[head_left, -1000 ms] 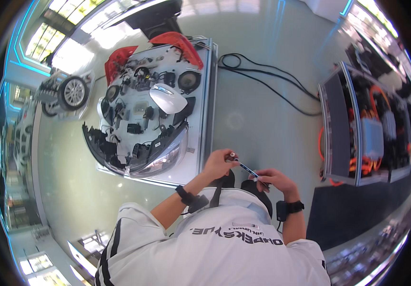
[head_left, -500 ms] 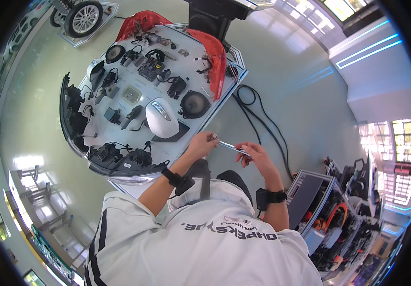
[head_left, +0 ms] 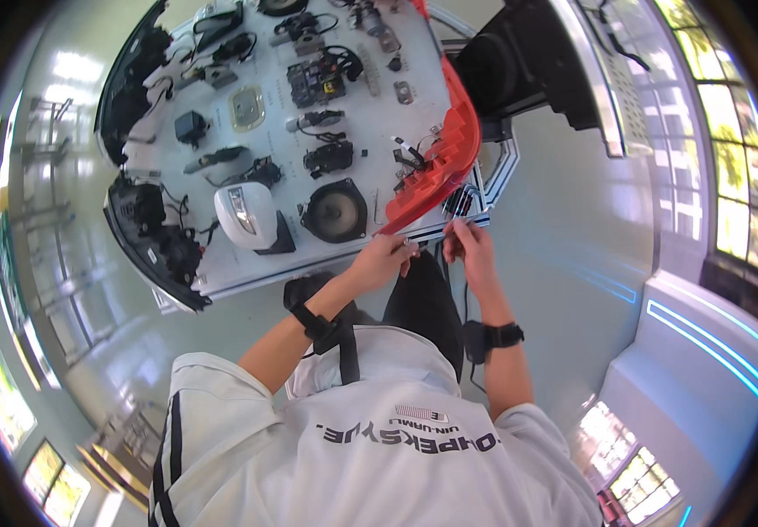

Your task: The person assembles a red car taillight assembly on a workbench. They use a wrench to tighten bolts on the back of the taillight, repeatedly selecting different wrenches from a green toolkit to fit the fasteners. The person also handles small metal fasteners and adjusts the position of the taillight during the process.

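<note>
The connector bundle [head_left: 460,204], a small cluster of dark plugs with thin wires, sits at the near right corner of the white display board [head_left: 221,263], just below the tip of the red tail-light housing [head_left: 449,149]. I see my right hand [head_left: 471,246] raised to it, fingertips pinched together right at the bundle; the fingers look closed on something thin there, though I cannot tell exactly which wire or plug they have. My left hand [head_left: 385,259] is just beside it, resting against the board's near edge, fingers curled shut; whether it grips a small part or only the edge I cannot make out. The two hands are near each other but not touching.

Both wrists carry dark bands: one on the left forearm [head_left: 315,323], one on the right [head_left: 502,335].

On the board, a round black speaker [head_left: 335,211] lies close to the near edge, just left of the red housing. Beside it, further left, is a white side-mirror shell [head_left: 244,215]. A black headlight unit [head_left: 150,233] hangs along the left edge. Small dark switches and modules are spread across the middle of the board, well apart from my hands. A black stand [head_left: 519,70] rises past the board's right edge.
</note>
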`<state>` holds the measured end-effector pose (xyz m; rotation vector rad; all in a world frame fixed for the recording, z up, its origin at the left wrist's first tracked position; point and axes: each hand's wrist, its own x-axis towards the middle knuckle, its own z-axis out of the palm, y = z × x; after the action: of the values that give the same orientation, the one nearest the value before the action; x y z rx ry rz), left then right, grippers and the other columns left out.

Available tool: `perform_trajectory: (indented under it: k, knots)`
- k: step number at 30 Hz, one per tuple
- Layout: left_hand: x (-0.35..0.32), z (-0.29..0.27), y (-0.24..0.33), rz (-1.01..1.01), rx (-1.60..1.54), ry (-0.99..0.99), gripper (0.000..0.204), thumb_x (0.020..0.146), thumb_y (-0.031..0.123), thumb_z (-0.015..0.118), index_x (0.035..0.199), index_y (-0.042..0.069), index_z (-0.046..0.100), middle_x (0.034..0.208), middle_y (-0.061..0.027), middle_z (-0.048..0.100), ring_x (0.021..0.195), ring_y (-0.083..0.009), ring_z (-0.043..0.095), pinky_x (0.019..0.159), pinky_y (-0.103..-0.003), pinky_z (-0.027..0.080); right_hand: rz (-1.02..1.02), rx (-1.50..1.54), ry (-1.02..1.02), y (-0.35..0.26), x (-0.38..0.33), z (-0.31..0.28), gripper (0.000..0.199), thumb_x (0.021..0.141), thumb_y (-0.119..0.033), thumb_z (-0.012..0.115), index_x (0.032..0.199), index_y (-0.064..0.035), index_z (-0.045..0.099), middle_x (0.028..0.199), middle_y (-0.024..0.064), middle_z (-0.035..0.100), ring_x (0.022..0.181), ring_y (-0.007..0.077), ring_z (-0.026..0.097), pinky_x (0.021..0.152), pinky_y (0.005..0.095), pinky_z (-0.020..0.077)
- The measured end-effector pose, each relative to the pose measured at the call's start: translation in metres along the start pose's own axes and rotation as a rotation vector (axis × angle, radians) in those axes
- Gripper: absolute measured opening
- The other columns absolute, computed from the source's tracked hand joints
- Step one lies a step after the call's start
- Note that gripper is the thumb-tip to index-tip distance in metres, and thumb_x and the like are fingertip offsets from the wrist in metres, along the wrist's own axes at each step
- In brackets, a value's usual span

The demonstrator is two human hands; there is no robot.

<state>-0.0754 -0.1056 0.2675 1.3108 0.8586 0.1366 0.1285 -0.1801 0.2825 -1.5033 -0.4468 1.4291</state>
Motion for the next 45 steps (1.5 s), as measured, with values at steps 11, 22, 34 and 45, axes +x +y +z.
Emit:
perform_trajectory:
  k: [11,22,34,45]
  knots:
    - [0.052,0.092,-0.013,-0.393,-0.485,0.442,0.035,0.102,0.023,0.042,0.112,-0.002,0.064,0.069,-0.008,0.064,0.053,-0.0131,0.056,0.056,-0.029,0.044,0.039,-0.322,-0.09,-0.049,0.205,-0.076,0.026,0.1,-0.025,0.054,0.103,-0.0016,0.065,0.079,0.0039,0.067,0.061,0.0095,0.061,0.057,0.0217,0.0486]
    - [0.111,0.09,-0.059,-0.141,-0.339,0.778,0.024,0.095,0.016,0.054,0.108,-0.001,0.064,0.069,-0.0114,0.059,0.061,-0.0191,0.057,0.062,-0.033,0.045,0.142,-0.394,-0.145,-0.04,0.269,-0.07,0.023,0.1,-0.026,0.053,0.103,-0.0055,0.064,0.083,0.0024,0.068,0.068,0.0099,0.064,0.058,0.0227,0.0506]
    - [0.181,0.046,-0.066,-0.155,-0.263,0.699,0.032,0.092,0.021,0.062,0.12,0.009,0.066,0.071,-0.0087,0.057,0.063,-0.0137,0.049,0.061,-0.03,0.041,0.08,-0.54,-0.337,-0.029,0.274,-0.071,0.027,0.101,-0.026,0.053,0.103,-0.0026,0.066,0.081,0.0021,0.066,0.068,0.0095,0.062,0.063,0.0214,0.047]
    - [0.213,0.042,-0.061,-0.22,-0.179,0.607,0.04,0.091,0.024,0.063,0.128,0.008,0.06,0.068,-0.0074,0.053,0.061,-0.0179,0.049,0.062,-0.034,0.043,0.099,-0.58,-0.389,-0.038,0.28,-0.074,0.029,0.101,-0.026,0.052,0.101,-0.0009,0.065,0.079,0.0033,0.065,0.067,0.0105,0.062,0.063,0.0221,0.0476]
